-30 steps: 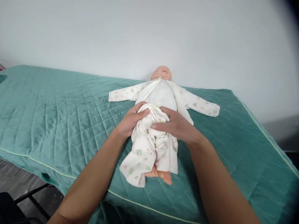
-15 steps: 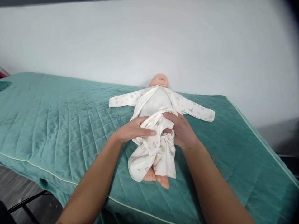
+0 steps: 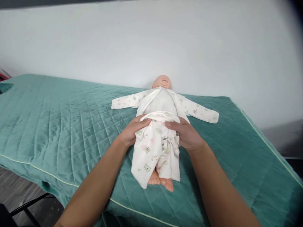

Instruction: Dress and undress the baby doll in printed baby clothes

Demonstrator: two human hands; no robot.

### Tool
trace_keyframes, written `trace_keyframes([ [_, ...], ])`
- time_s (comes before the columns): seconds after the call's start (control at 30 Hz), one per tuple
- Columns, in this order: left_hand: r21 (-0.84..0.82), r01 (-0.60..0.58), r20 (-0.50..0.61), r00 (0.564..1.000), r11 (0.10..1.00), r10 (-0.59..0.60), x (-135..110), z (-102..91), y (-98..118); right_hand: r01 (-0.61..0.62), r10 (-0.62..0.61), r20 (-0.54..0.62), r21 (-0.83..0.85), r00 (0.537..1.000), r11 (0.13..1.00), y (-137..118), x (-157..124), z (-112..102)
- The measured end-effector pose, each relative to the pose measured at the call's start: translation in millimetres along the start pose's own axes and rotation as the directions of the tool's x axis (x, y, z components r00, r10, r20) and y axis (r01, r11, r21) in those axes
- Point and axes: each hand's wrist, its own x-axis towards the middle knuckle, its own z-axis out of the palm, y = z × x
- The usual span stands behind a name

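A baby doll (image 3: 162, 82) lies on its back, its feet toward me and its arms out to the sides. It wears a white printed long-sleeved top (image 3: 163, 99). White printed baby pants (image 3: 147, 149) cover its hips and legs, with the bare feet (image 3: 163, 182) showing below the hems. My left hand (image 3: 132, 130) grips the waistband's left side, thumb on top. On the right side, my right hand (image 3: 186, 130) holds the waistband the same way. The fingers of both hands are partly hidden by the cloth and the doll's body.
A green quilted cover (image 3: 71, 126) with pale piping lies over the table under the doll. A white wall (image 3: 118, 41) rises behind the far edge. Dark metal legs (image 3: 28, 205) and grey flooring (image 3: 11, 183) show at the lower left.
My hands have spread the bunched waistband sideways across the doll's hips. The left pant leg now hangs flatter and straighter, and the front fabric is less crumpled.
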Motion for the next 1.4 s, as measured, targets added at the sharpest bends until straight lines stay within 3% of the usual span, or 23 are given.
trace_keyframes([
  [0.07, 0.061, -0.012, 0.025, 1.000, 0.998, 0.011, 0, -0.9, 1, 0.020, -0.018, -0.051, 0.052, 0.999, 0.998, 1, 2, 2],
  [0.13, 0.142, -0.033, 0.121, 0.993, 0.989, 0.016, -1, -2.6, 4, 0.043, -0.037, -0.092, 0.068, 0.995, 0.997, 1, 2, 6],
  [0.2, 0.251, -0.028, 0.234, 0.972, 0.968, -0.032, -3, -4.3, 9, 0.068, -0.060, -0.120, 0.064, 0.991, 0.996, 1, 1, 10],
  [0.27, 0.341, 0.016, 0.278, 0.953, 0.940, -0.117, -5, -5.0, 13, 0.080, -0.074, -0.129, 0.043, 0.989, 0.996, 2, 0, 12],
  [0.33, 0.322, 0.056, 0.247, 0.959, 0.945, -0.141, -6, -4.8, 12, 0.075, -0.075, -0.119, 0.002, 0.990, 0.997, 2, -1, 12],
  [0.47, 0.052, -0.011, 0.102, 0.995, 0.999, 0.006, -4, -2.6, 1, 0.046, -0.055, -0.032, -0.233, 0.998, 0.971, -6, -2, 11],
  [0.57, -0.019, -0.032, 0.002, 0.999, 0.999, 0.032, -3, -0.8, -4, -0.010, 0.095, 0.145, -0.499, 0.985, 0.867, -16, -4, 12],
  [0.67, 0.023, 0.028, -0.043, 0.999, 0.999, -0.027, -3, 0.1, -3, -0.062, 0.205, 0.164, -0.616, 0.965, 0.786, -20, -7, 14],
  [0.73, 0.055, 0.035, -0.049, 0.998, 0.998, -0.032, -4, 0.0, -1, -0.076, 0.160, 0.114, -0.532, 0.981, 0.843, -16, -8, 13],
  [0.83, 0.125, -0.025, 0.004, 1.000, 0.992, 0.024, -3, -1.3, 1, -0.030, 0.036, 0.030, -0.196, 0.999, 0.980, -6, -6, 9],
  [0.93, 0.245, -0.054, 0.186, 0.983, 0.968, 0.007, -3, -3.6, 5, 0.036, -0.032, -0.067, 0.051, 0.997, 0.998, 0, -2, 5],
  [1.03, 0.291, -0.019, 0.287, 0.955, 0.957, -0.069, -4, -4.5, 8, 0.020, -0.012, -0.096, 0.076, 0.995, 0.997, -1, -1, 8],
  [1.13, 0.144, -0.017, 0.238, 0.971, 0.989, -0.018, -4, -2.2, 4, -0.011, 0.012, -0.102, 0.006, 0.995, 1.000, -3, -3, 15],
  [1.27, -0.034, -0.057, 0.073, 0.996, 0.998, 0.060, -5, 3.3, -2, -0.002, -0.014, -0.094, -0.159, 0.995, 0.987, -4, -5, 18],
  [1.4, -0.067, -0.034, -0.022, 0.999, 0.997, 0.032, -6, 6.0, -1, -0.005, 0.045, 0.110, -0.338, 0.993, 0.941, -13, -6, 12],
])
